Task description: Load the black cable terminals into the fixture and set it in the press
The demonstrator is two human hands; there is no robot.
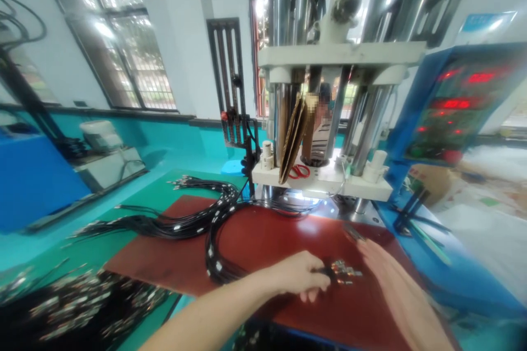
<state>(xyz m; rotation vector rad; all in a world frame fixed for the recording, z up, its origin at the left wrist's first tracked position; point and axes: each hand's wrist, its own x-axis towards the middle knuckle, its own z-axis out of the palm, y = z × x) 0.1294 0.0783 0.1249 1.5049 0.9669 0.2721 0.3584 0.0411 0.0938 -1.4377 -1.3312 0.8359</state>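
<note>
Left hand [302, 277] clamped on black cable bundle [214, 247] just behind its metal connector ends [345, 273], fingers curled round, resting on red mat [263, 241]. Right hand [389, 279] flat and open just right of the connector ends, fingers together, apparently not gripping anything; edge of frame is blurred there, so contact with the connectors hard to confirm.

Landmark: red mat.
- Connector ends lying on the mat's near right part, between the two hands.
- Bundle looping back across the mat's centre, then off its far left corner onto the green bench.
- More loose cables [78, 299] heaped off the mat's near left corner.
- Press machine [329, 120] standing directly behind the mat's far edge, red-handled scissors [299, 171] on its white platen.
- Control panel [453, 104] with red readouts off the mat's far right.

Risks, as judged:
- Loop on the mat close to the press opening; any pull on the bundle could drag slack under the platen and pinch the cables.
- Connectors fanned and uneven; loose grip could let one slip out of the set.
- Bundle tangled with the far-left strands; a sharp tug likely snags and yanks neighbours off the bench.
- Right hand near the press front edge; reaching further in is a pinch hazard.
</note>
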